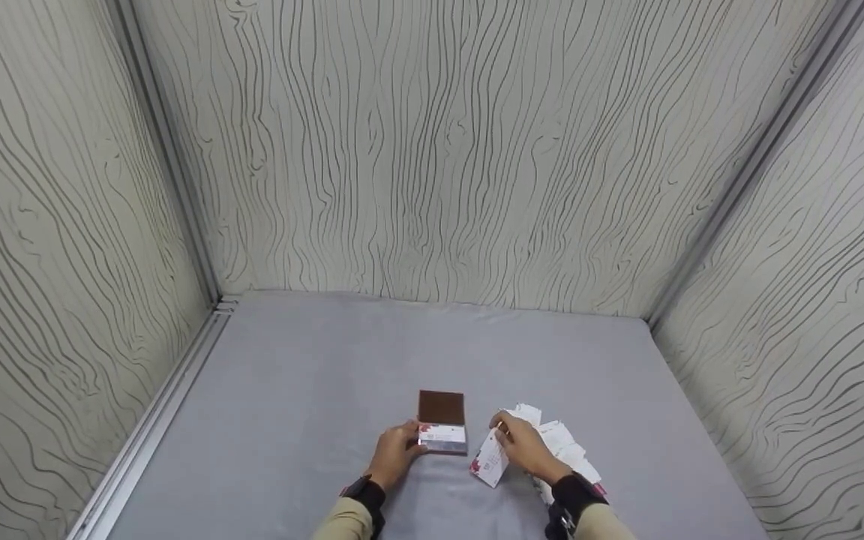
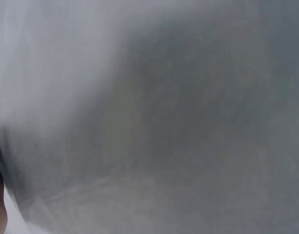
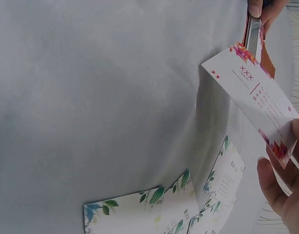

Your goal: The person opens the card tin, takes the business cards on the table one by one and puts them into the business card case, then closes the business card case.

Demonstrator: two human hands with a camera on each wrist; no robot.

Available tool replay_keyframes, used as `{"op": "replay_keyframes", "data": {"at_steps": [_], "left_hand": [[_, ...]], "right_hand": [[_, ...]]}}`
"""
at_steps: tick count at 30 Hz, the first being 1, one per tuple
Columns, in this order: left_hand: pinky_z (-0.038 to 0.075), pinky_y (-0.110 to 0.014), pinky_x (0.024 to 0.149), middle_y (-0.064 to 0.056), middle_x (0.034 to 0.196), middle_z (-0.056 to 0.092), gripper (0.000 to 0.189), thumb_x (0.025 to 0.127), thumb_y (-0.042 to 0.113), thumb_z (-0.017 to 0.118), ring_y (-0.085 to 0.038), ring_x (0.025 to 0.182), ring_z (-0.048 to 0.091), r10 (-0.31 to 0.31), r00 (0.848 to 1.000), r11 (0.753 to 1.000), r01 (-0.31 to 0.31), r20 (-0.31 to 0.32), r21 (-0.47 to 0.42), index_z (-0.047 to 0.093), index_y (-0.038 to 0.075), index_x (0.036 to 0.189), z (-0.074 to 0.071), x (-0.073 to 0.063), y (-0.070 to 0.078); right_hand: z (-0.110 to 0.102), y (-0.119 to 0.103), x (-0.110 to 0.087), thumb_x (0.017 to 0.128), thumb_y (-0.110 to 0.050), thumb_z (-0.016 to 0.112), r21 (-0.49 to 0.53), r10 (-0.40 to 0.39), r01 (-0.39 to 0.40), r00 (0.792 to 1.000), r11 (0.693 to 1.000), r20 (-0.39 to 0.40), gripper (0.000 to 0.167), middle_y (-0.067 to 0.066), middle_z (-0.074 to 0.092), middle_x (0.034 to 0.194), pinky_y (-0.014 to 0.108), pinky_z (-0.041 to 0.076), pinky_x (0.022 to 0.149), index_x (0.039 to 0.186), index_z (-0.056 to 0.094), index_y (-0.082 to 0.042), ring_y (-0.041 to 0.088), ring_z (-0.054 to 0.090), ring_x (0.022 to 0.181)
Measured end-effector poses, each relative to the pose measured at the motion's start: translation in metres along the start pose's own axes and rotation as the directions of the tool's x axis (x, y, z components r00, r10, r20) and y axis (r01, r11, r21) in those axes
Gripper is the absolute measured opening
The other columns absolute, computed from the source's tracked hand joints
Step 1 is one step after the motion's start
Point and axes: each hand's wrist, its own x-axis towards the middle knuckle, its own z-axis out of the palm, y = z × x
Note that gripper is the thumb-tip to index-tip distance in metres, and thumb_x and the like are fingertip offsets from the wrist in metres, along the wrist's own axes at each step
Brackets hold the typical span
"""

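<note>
An opened brown business card case (image 1: 442, 407) lies on the grey cloth, with a white card with red print showing in its near half. My left hand (image 1: 394, 454) grips the case at its left side, thumb on the near edge. My right hand (image 1: 528, 448) pinches a white business card (image 3: 252, 87) with red and orange leaf corners by one end, tilted, just right of the case. Several loose cards with green leaves (image 3: 140, 209) lie spread beneath and beside the right hand. Only a bit of skin shows at the left wrist view's edge.
Grey cloth (image 1: 312, 375) covers the table. Wood-grain patterned panels (image 1: 432, 150) stand behind and on both sides. A metal rail (image 1: 154, 420) runs along the left edge of the table.
</note>
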Motion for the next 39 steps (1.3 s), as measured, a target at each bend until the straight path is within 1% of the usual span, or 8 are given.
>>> {"op": "replay_keyframes", "data": {"at_steps": [8, 11, 18, 21, 26, 32, 36, 39], "left_hand": [[0.053, -0.048, 0.09, -0.019, 0.111, 0.07, 0.021, 0.078, 0.005, 0.078, -0.035, 0.104, 0.067, 0.034, 0.999, 0.999, -0.033, -0.018, 0.014, 0.075, -0.004, 0.098, -0.002, -0.001, 0.003], [0.054, -0.047, 0.089, -0.019, 0.109, 0.071, 0.02, 0.078, 0.005, 0.078, -0.034, 0.103, 0.067, 0.046, 0.999, 0.999, -0.046, -0.019, 0.029, 0.075, -0.003, 0.096, -0.003, -0.001, 0.004], [0.052, -0.049, 0.093, -0.019, 0.112, 0.07, 0.021, 0.079, 0.004, 0.078, -0.035, 0.107, 0.066, 0.016, 1.0, 0.999, -0.016, -0.008, 0.031, 0.075, -0.003, 0.099, -0.003, -0.001, 0.006], [0.052, -0.05, 0.093, -0.019, 0.111, 0.071, 0.021, 0.079, 0.003, 0.078, -0.036, 0.107, 0.066, 0.019, 1.0, 0.999, -0.019, -0.014, 0.03, 0.075, -0.003, 0.098, -0.003, 0.0, 0.006], [0.052, -0.05, 0.092, -0.019, 0.111, 0.07, 0.021, 0.078, 0.002, 0.078, -0.037, 0.105, 0.066, 0.009, 1.0, 1.0, -0.009, -0.023, 0.02, 0.075, -0.005, 0.098, -0.002, 0.0, 0.005], [0.052, -0.049, 0.092, -0.017, 0.111, 0.071, 0.019, 0.079, 0.002, 0.078, -0.035, 0.104, 0.067, -0.006, 1.0, 1.0, 0.006, -0.009, 0.009, 0.075, -0.003, 0.097, -0.001, 0.0, 0.005], [0.051, -0.05, 0.095, -0.018, 0.113, 0.07, 0.018, 0.079, 0.002, 0.078, -0.036, 0.108, 0.065, -0.007, 1.0, 1.0, 0.007, -0.002, 0.012, 0.076, -0.002, 0.096, -0.002, -0.001, 0.004], [0.05, -0.05, 0.096, -0.02, 0.116, 0.069, 0.021, 0.079, 0.003, 0.078, -0.037, 0.111, 0.064, -0.026, 1.0, 1.0, 0.026, 0.006, 0.011, 0.075, -0.003, 0.099, -0.001, -0.001, 0.004]], "right_hand": [[0.004, -0.008, 0.005, 0.089, 0.008, 0.06, -0.052, -0.021, 0.018, 0.998, 0.998, -0.065, 0.014, 0.005, 0.061, 0.081, 0.033, 0.046, 0.065, 0.099, 0.06, -0.002, 0.016, 0.053, 0.073], [0.005, -0.01, 0.007, 0.089, 0.01, 0.059, -0.034, -0.022, 0.019, 0.997, 0.999, -0.08, 0.015, 0.006, 0.062, 0.081, 0.033, 0.046, 0.065, 0.099, 0.059, -0.002, 0.017, 0.053, 0.074], [0.007, -0.011, 0.014, 0.089, 0.011, 0.058, 0.032, -0.004, 0.006, 0.996, 0.999, -0.087, 0.016, 0.006, 0.062, 0.084, 0.03, 0.046, 0.066, 0.098, 0.058, -0.001, 0.018, 0.055, 0.076], [0.008, -0.011, 0.016, 0.09, 0.012, 0.057, 0.075, -0.003, 0.01, 0.995, 0.997, -0.095, 0.016, 0.006, 0.062, 0.084, 0.029, 0.047, 0.066, 0.099, 0.057, -0.001, 0.019, 0.057, 0.077], [0.011, -0.013, 0.016, 0.093, 0.012, 0.053, 0.136, 0.025, -0.016, 0.998, 0.991, -0.065, 0.015, 0.008, 0.063, 0.085, 0.025, 0.049, 0.063, 0.102, 0.054, 0.0, 0.021, 0.061, 0.077], [0.015, -0.017, 0.016, 0.095, 0.013, 0.048, 0.203, 0.044, -0.038, 0.999, 0.978, -0.022, 0.02, 0.015, 0.064, 0.084, 0.025, 0.054, 0.058, 0.112, 0.055, 0.004, 0.028, 0.064, 0.072], [0.019, -0.016, 0.017, 0.096, 0.011, 0.049, 0.215, 0.036, -0.029, 0.999, 0.976, -0.026, 0.019, 0.017, 0.064, 0.089, 0.03, 0.058, 0.061, 0.11, 0.058, 0.004, 0.031, 0.066, 0.075], [0.021, -0.014, 0.019, 0.095, 0.01, 0.051, 0.205, 0.034, -0.025, 0.999, 0.979, -0.039, 0.016, 0.016, 0.064, 0.095, 0.032, 0.059, 0.065, 0.108, 0.06, 0.003, 0.03, 0.066, 0.079]]}}
